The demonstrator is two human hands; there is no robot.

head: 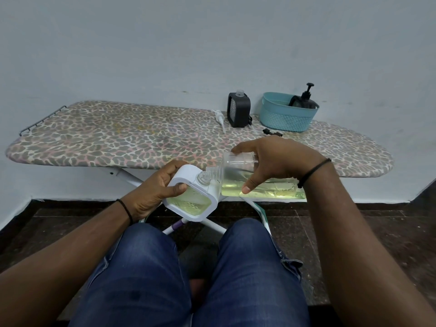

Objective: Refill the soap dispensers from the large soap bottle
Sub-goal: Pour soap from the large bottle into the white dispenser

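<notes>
Large soap bottle, clear, tipped onto its side in front of the near edge of the board, above the knees; long axis running left to right, neck pointing left, base to the right. Pale yellow-green liquid pooled along the lower side. Grasped from above by the right hand, fingers curled over the far side, thumb pressed on the near face.

Bottle mouth meeting the clear neck of the white soap dispenser, just to the left and slightly lower. Dispenser tilted, opening up and toward the right, window partly filled with the same yellowish liquid. Held by the left hand, fingers wrapped round the far left corner, thumb on the near face.

Farther back on the board, right of centre: black soap dispenser upright with open clear neck, against the wall. Clear pump head lying just left of it; small black piece lying nearer, to the right. Teal basket at far right, holding a dark pump bottle leaning inside.

Ironing board with leopard-spot cover, long axis left to right, white crossed legs beneath. Pale grey-blue wall behind; dark stone floor below. Blue jeans in the near foreground, black wristbands on both wrists.
</notes>
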